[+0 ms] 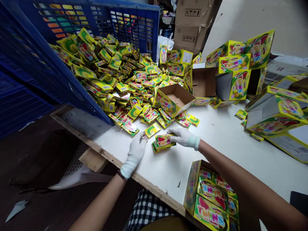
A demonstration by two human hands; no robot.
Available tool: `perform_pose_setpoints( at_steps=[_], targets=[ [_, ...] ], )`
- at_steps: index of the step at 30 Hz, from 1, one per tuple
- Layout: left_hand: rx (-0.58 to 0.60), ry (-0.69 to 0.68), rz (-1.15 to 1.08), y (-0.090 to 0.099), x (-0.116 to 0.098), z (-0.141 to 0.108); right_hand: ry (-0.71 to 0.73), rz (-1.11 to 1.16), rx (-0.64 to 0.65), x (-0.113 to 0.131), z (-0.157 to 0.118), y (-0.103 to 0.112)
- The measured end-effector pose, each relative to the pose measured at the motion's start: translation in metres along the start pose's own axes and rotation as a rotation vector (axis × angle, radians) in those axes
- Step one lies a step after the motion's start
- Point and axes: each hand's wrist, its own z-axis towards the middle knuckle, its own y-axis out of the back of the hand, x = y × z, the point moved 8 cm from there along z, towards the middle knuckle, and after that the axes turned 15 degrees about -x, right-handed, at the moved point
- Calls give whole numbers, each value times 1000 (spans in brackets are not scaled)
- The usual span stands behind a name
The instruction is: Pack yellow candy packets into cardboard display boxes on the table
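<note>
A blue crate (72,48) fills the upper left of the frame, its left side cut off; its contents are hard to make out behind the heap of small packets (120,80) spilling across the white table (228,141). Open display boxes (174,99) at centre and upper right show bare cardboard inside. At the bottom edge, a packed box (211,199) holds rows of packets, partly cropped. Mid-frame, the gloved left hand (136,150) and right hand (183,136) press a small stack of packets (163,142) between them.
</note>
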Motion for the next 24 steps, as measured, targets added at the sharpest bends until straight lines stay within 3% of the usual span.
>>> perform_pose_setpoints(
  at_steps=[3,7,11,13,15,17,19,22,24],
  targets=[
    [60,-110,159,-25,16,32,-72,-73,126,-8,32,-22],
    [106,-187,320,-47,29,49,-105,-152,16,-12,46,-30],
    [94,-213,404,-47,34,48,-126,-150,-110,-14,40,-17],
    [66,-252,402,-39,25,43,-181,-78,-172,-15,40,-6],
    [49,-322,375,-31,8,34,-338,188,-167,-20,41,-2],
    [79,-443,310,-27,-17,21,-558,572,-78,-22,41,-10],
    [168,-561,238,-28,-41,3,-686,832,19,-17,40,-17],
    [304,-631,145,-30,-62,-22,-683,910,39,-12,34,-18],
    [313,-640,57,-26,-67,-34,-660,908,31,-14,22,-20]
  ],
)
